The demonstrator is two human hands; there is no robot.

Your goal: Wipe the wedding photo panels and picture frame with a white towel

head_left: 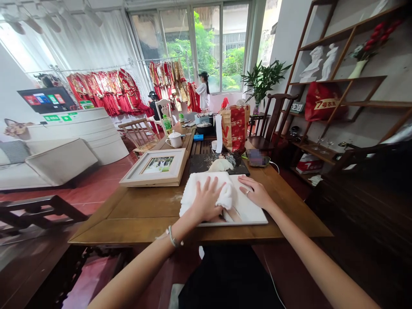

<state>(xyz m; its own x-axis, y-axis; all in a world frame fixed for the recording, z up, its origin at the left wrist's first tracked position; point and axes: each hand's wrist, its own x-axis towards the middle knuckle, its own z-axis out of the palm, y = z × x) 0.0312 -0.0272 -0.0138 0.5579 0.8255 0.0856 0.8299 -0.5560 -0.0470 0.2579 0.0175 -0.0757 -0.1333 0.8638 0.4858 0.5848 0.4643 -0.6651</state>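
Note:
A white fluffy towel (189,193) lies bunched over the left part of a flat white panel (254,213) with a printed picture, at the near edge of the wooden table. My left hand (207,199) presses on the towel with its fingers spread. Flat on the panel's right side rests my right hand (255,192), fingers stretched out, with a ring on one finger. The towel and my left hand hide much of the print. Just behind is a dark panel (201,164) with a pale fan-like shape on it.
Left of the towel lies a framed photo (154,167) on the table (135,221). Farther back stand a white teapot (174,140), a red-and-tan paper bag (234,128) and a blue box (198,137). A phone (257,158) with a cable lies at right. Two people are near the clothes racks.

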